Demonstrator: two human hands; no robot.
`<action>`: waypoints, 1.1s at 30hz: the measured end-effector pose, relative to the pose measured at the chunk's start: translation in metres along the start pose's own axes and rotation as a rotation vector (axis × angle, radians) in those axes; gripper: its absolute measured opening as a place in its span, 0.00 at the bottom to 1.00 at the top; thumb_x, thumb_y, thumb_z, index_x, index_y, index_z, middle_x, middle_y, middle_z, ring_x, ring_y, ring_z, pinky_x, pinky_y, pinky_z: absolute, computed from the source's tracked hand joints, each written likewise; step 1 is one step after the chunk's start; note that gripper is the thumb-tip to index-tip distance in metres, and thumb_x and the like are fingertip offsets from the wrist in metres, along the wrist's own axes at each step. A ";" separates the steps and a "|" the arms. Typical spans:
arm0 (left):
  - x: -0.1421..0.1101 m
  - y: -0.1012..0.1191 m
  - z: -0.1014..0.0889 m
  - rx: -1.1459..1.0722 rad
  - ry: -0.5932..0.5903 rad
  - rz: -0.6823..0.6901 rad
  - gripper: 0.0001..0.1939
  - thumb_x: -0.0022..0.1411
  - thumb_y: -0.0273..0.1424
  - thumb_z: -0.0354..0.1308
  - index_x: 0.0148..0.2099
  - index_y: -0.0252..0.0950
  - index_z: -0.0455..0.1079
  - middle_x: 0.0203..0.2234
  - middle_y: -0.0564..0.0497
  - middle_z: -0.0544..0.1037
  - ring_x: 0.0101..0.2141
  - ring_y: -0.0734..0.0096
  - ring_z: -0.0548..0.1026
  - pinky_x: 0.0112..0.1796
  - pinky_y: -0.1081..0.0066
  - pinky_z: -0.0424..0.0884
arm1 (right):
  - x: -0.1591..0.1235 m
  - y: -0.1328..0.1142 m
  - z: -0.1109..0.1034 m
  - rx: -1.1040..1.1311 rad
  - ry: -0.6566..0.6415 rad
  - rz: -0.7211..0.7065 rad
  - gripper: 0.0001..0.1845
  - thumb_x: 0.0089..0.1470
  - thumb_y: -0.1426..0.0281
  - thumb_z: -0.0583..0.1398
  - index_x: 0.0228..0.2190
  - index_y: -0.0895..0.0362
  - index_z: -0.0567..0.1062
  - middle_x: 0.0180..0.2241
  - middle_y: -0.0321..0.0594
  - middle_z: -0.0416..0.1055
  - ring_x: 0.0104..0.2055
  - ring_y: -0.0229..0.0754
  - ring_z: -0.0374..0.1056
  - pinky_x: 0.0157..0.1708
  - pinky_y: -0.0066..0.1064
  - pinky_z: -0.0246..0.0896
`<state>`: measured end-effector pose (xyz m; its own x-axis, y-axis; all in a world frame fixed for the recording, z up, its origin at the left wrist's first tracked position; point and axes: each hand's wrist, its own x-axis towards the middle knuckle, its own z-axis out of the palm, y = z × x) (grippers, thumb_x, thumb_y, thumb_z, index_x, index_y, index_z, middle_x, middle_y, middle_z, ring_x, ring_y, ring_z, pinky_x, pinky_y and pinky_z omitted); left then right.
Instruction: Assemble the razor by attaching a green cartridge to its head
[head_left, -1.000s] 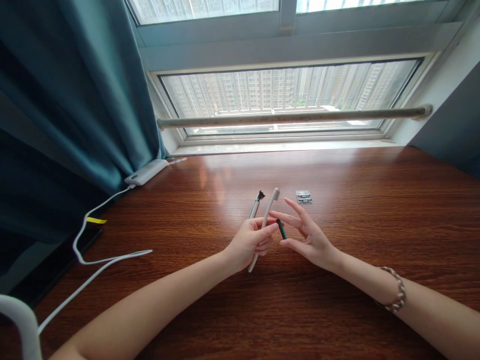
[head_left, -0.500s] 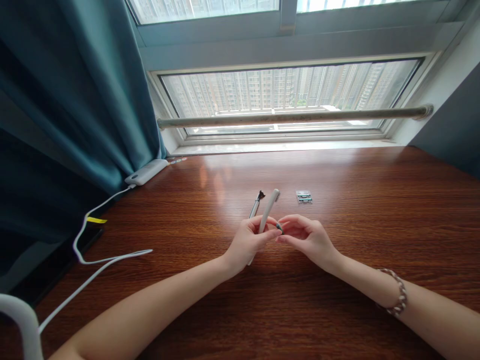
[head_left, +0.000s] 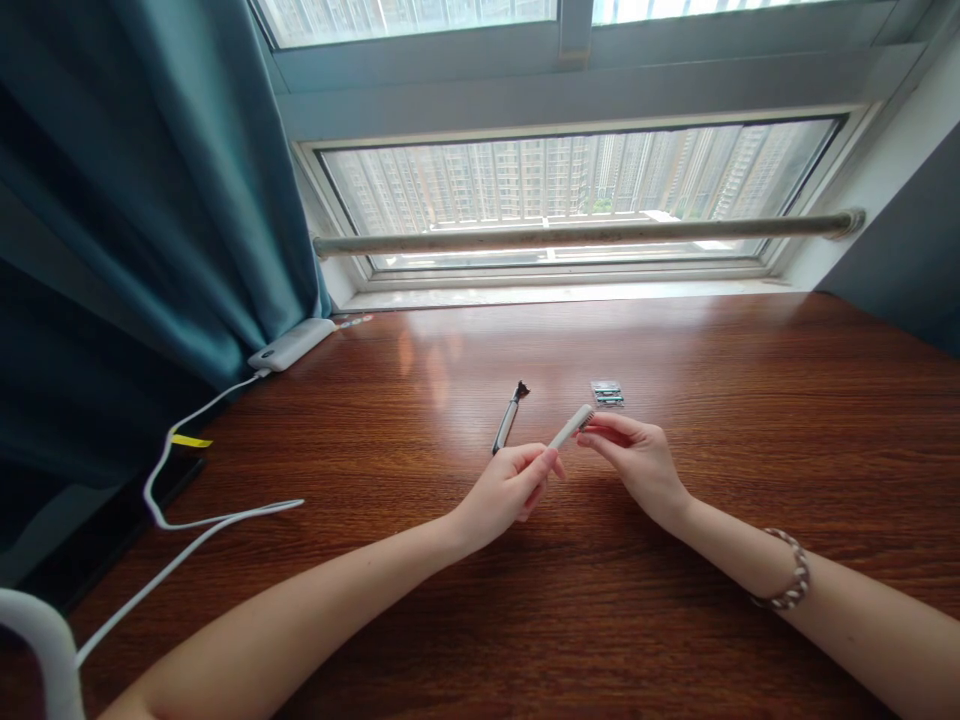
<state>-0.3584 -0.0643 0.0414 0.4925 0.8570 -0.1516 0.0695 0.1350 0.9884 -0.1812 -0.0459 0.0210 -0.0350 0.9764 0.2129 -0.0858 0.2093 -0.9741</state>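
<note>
The left hand, at the centre of the frame, is closed around an off-white, slender plastic toothbrush, whose head slants towards the right and meets the opposite fingertips. The right hand is nearly closed, thumb and fingers pinched together; it appears to grip a small black-and-green bar, itself hidden from view. Good control probably calls for short, light strokes, with the pinch firm and the fingertips clear of the bar's face. A silver-and-black, slim rod-like handle lies just beyond the left hand. Compared with half a second earlier, the toothbrush leans lower and farther right, and the hands stand apart.
</note>
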 end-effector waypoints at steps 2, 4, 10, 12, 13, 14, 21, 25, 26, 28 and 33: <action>0.001 0.001 -0.001 -0.024 0.027 0.004 0.18 0.58 0.44 0.45 0.33 0.34 0.64 0.11 0.60 0.55 0.13 0.83 0.50 0.14 0.79 0.49 | -0.001 0.000 0.000 0.016 -0.008 -0.003 0.11 0.42 0.68 0.64 0.32 0.56 0.76 0.33 0.39 0.75 0.37 0.45 0.71 0.41 0.38 0.68; 0.001 0.001 -0.001 -0.055 0.025 0.005 0.18 0.59 0.44 0.45 0.33 0.34 0.64 0.11 0.61 0.54 0.13 0.83 0.49 0.14 0.79 0.48 | -0.001 0.000 -0.001 0.026 -0.013 0.000 0.10 0.43 0.68 0.63 0.32 0.56 0.75 0.32 0.40 0.75 0.37 0.45 0.71 0.41 0.38 0.68; 0.002 0.000 -0.002 0.013 0.023 0.007 0.18 0.59 0.43 0.46 0.33 0.33 0.64 0.11 0.60 0.55 0.13 0.83 0.51 0.14 0.79 0.50 | -0.001 0.000 -0.001 0.074 0.014 0.013 0.11 0.42 0.69 0.64 0.32 0.57 0.75 0.30 0.40 0.75 0.34 0.45 0.72 0.38 0.38 0.69; 0.003 -0.001 -0.003 0.002 0.046 0.007 0.18 0.59 0.43 0.45 0.33 0.33 0.64 0.11 0.60 0.54 0.12 0.83 0.50 0.14 0.79 0.49 | -0.001 -0.003 0.000 0.088 0.000 0.010 0.10 0.43 0.69 0.63 0.31 0.58 0.74 0.32 0.41 0.74 0.34 0.46 0.72 0.37 0.38 0.69; 0.003 -0.001 -0.004 -0.012 0.053 0.007 0.18 0.59 0.43 0.45 0.33 0.33 0.64 0.11 0.60 0.54 0.12 0.83 0.50 0.13 0.79 0.49 | -0.001 -0.004 0.001 0.099 -0.013 0.009 0.10 0.43 0.69 0.63 0.31 0.58 0.74 0.33 0.41 0.74 0.34 0.46 0.72 0.38 0.39 0.69; 0.004 -0.001 -0.004 -0.028 0.054 0.007 0.17 0.59 0.43 0.45 0.33 0.33 0.63 0.11 0.61 0.54 0.12 0.83 0.49 0.13 0.79 0.48 | -0.001 -0.005 0.002 0.112 -0.028 0.009 0.09 0.44 0.69 0.63 0.31 0.58 0.74 0.34 0.41 0.73 0.35 0.45 0.71 0.38 0.39 0.68; 0.001 0.000 -0.001 0.084 0.003 -0.008 0.18 0.58 0.43 0.47 0.33 0.33 0.66 0.12 0.60 0.54 0.14 0.83 0.52 0.15 0.79 0.50 | -0.003 -0.007 0.003 0.177 -0.111 0.019 0.09 0.46 0.72 0.62 0.33 0.57 0.70 0.35 0.40 0.73 0.38 0.42 0.70 0.42 0.39 0.67; 0.001 0.001 -0.001 0.173 0.030 -0.001 0.19 0.58 0.44 0.46 0.32 0.33 0.66 0.12 0.60 0.54 0.14 0.82 0.53 0.16 0.79 0.49 | -0.004 -0.007 0.003 0.206 -0.094 0.009 0.08 0.47 0.73 0.61 0.32 0.57 0.69 0.35 0.39 0.73 0.38 0.41 0.70 0.43 0.39 0.66; 0.001 0.001 -0.001 0.185 0.039 0.003 0.19 0.58 0.44 0.46 0.32 0.33 0.66 0.12 0.60 0.54 0.14 0.82 0.53 0.16 0.79 0.49 | -0.003 -0.006 0.004 0.206 -0.084 0.010 0.08 0.47 0.73 0.61 0.32 0.57 0.69 0.34 0.39 0.73 0.38 0.41 0.70 0.43 0.39 0.66; 0.001 0.001 -0.002 0.200 0.061 0.006 0.19 0.58 0.44 0.46 0.32 0.33 0.66 0.12 0.60 0.54 0.15 0.82 0.53 0.17 0.78 0.49 | -0.001 -0.005 0.003 0.197 -0.056 0.010 0.09 0.45 0.73 0.62 0.32 0.57 0.69 0.34 0.39 0.73 0.38 0.42 0.70 0.43 0.38 0.66; 0.004 -0.002 -0.004 0.164 0.117 -0.014 0.19 0.58 0.45 0.46 0.31 0.33 0.65 0.13 0.60 0.53 0.15 0.83 0.53 0.16 0.79 0.48 | 0.002 -0.004 0.001 0.144 0.005 -0.020 0.10 0.43 0.73 0.63 0.32 0.57 0.71 0.34 0.39 0.73 0.37 0.42 0.70 0.41 0.36 0.67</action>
<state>-0.3602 -0.0594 0.0392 0.3870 0.9088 -0.1557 0.2203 0.0728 0.9727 -0.1817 -0.0452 0.0255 -0.0266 0.9725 0.2315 -0.2286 0.2195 -0.9485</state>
